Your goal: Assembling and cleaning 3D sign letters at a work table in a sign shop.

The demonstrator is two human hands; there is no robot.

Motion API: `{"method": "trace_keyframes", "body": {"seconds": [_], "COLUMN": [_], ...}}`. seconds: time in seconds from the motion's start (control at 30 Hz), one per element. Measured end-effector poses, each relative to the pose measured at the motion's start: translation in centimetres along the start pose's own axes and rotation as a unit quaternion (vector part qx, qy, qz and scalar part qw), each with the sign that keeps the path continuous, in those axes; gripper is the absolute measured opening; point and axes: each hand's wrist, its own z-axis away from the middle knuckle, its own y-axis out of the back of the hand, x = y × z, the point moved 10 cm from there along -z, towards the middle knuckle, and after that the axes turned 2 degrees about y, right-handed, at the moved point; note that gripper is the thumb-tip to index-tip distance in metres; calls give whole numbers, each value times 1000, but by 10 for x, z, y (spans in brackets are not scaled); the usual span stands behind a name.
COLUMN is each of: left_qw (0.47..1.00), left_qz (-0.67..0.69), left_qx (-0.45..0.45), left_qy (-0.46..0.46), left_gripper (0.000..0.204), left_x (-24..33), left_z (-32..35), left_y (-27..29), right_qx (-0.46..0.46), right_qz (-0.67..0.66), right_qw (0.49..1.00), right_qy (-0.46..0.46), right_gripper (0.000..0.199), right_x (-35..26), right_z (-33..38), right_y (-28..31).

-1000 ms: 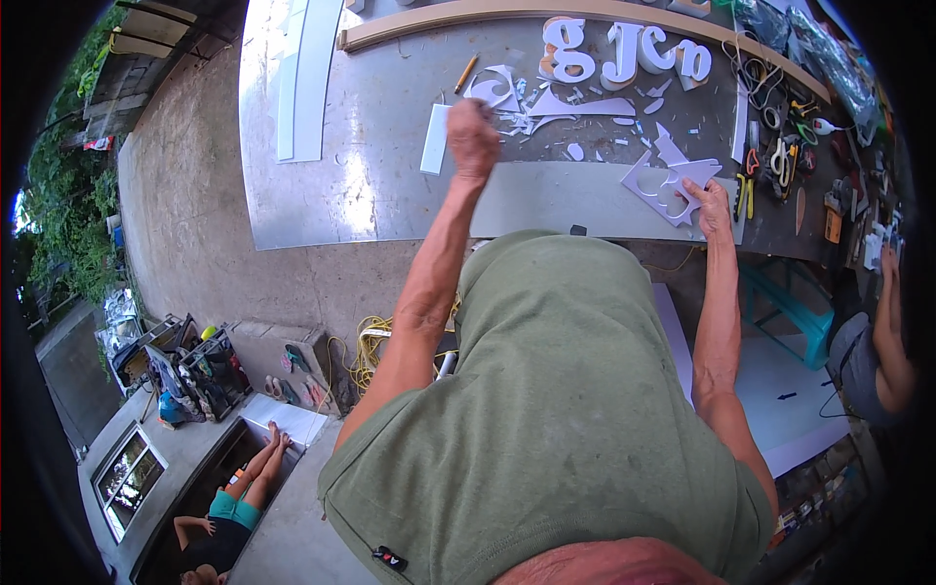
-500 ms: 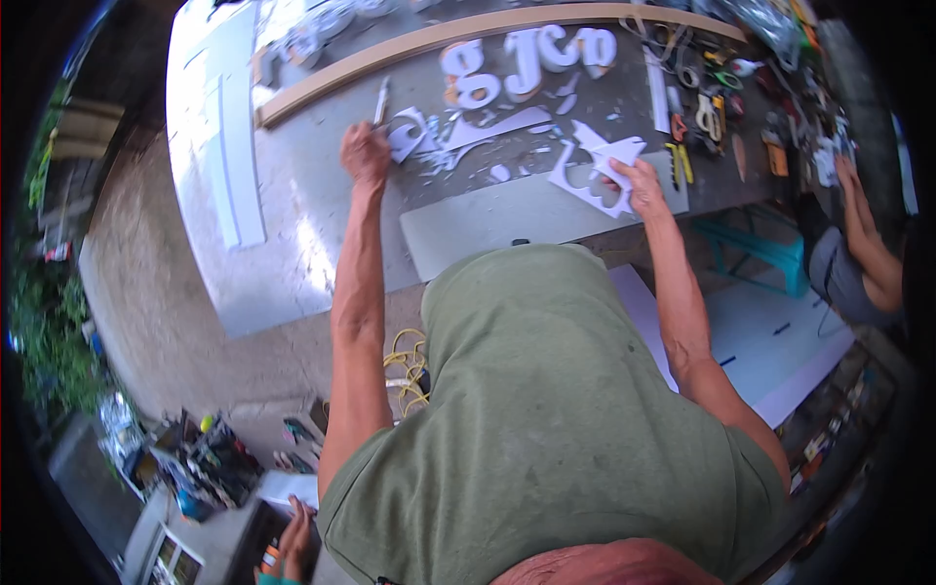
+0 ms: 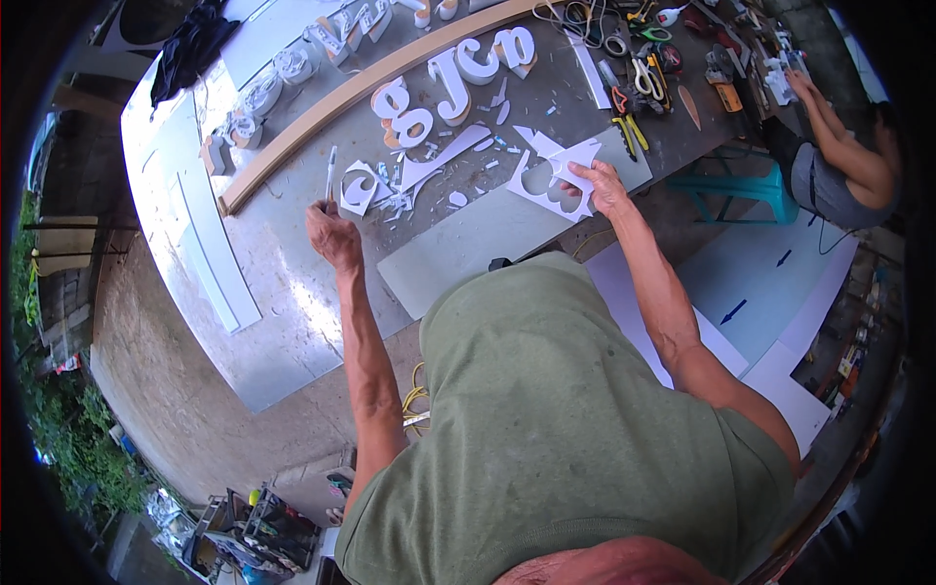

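Observation:
My left hand is closed round a slim, pale cutter knife, its tip pointing away from me above the metal table. Just right of it lies a white cut piece with a curved shape in it. Between fingers and thumb, my right hand grips white sheet offcuts with rounded cut-outs, over a grey flat panel. Beyond them stand thick white letters with tan sides. Small white scraps are strewn between my hands.
A long wooden strip crosses the table behind the letters. Scissors, yellow-handled pliers and other tools crowd the right side. A teal stool stands below the table's edge, near another person. White strips lie far left.
The view has swung, so the table's contents appear further left and lower. My left hand with the knife has drawn back slightly from the cut piece. My right hand still holds the offcuts.

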Motion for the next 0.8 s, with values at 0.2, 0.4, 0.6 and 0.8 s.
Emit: {"method": "trace_keyframes", "body": {"seconds": [0.2,0.4,0.6,0.8], "left_qw": [922,746,775,841], "left_qz": [291,460,442,333], "left_qx": [-230,-420,-384,-394], "left_qy": [107,235,236,163], "left_gripper": [20,25,26,27], "left_x": [110,242,354,438], "left_z": [53,95,73,70], "left_y": [-75,-191,-297,-369], "right_qx": [15,-32,7,86], "right_qz": [-40,-117,-184,-244], "right_qw": [999,993,983,964], "right_qy": [-2,5,12,56], "right_gripper": [28,30,31,27], "right_x": [1,-12,-17,0], "right_z": [11,24,65,96], "right_y": [16,23,95,202]}}
